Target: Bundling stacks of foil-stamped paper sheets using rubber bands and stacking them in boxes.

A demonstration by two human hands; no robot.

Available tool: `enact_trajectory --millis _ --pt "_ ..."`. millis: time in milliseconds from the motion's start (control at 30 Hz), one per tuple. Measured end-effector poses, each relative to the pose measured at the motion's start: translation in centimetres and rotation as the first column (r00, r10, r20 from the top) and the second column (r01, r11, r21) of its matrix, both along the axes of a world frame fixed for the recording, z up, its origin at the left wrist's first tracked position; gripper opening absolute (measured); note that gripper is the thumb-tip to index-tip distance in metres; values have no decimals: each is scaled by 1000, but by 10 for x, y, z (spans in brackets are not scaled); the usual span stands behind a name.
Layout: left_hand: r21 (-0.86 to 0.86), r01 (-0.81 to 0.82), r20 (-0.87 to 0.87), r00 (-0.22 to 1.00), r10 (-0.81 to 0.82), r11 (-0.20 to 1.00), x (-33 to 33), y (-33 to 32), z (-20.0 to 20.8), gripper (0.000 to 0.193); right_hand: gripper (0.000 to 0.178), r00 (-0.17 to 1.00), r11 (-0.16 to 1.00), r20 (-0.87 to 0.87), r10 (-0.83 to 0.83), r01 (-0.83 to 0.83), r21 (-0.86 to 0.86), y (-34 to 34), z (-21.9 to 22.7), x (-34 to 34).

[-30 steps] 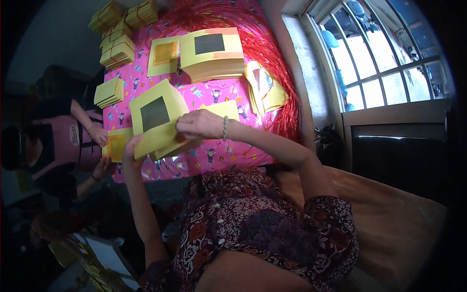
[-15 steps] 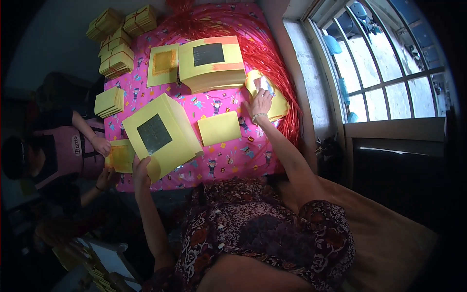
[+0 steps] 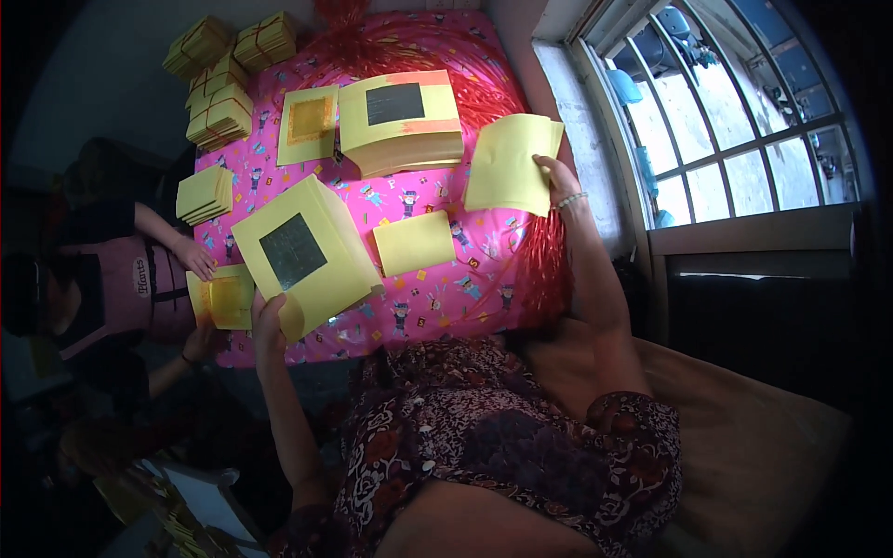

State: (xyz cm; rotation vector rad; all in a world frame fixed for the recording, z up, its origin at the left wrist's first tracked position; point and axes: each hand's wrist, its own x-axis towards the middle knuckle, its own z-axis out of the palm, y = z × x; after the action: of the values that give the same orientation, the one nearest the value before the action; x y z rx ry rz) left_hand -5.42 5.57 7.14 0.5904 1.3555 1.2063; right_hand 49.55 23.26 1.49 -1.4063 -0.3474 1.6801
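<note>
My left hand (image 3: 270,321) pinches the near corner of a thick stack of yellow paper (image 3: 330,228); a dark square marks its top sheet. On the right, my right hand (image 3: 558,182) grips the side of a few yellow paper sheets (image 3: 510,169), held up over the table's right edge. Their plain face shows, and how many there are I cannot tell. Between the two lies a folded plain yellow sheet (image 3: 414,244). Another thick yellow stack (image 3: 405,144) with a dark square and orange-red patches stands behind, beside a yellow sheet with a gold square (image 3: 309,121).
A pink patterned cloth (image 3: 433,302) covers the table. Bundles of yellow paper tied with red string (image 3: 220,116) sit at the far left, a small loose pile (image 3: 205,193) nearer. Red plastic strands (image 3: 498,79) line the far and right edges. A co-worker's hands (image 3: 195,256) touch a gold-marked sheet (image 3: 223,296).
My right hand has lifted the yellow sheets from the pile at the right edge and turned them plain side up. My left hand stays at the stack's corner. The co-worker's sheet has shifted slightly left.
</note>
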Motion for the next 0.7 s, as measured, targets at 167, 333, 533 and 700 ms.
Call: enact_trajectory --millis 167,333,533,700 --pt "-4 -52 -49 997 52 999 -10 -17 1 47 36 979 994 -201 35 -13 106 -23 68 -11" --pt "88 -8 -188 982 24 996 -6 -15 4 67 33 873 849 400 279 -419 322 -34 151 -88" --pt "257 -38 -226 969 98 966 15 -23 20 87 28 233 536 968 95 -831 147 -50 189 -239" --pt "259 -52 -206 973 108 964 -1 -28 8 73 33 144 353 966 213 -933 62 -92 170 -368"
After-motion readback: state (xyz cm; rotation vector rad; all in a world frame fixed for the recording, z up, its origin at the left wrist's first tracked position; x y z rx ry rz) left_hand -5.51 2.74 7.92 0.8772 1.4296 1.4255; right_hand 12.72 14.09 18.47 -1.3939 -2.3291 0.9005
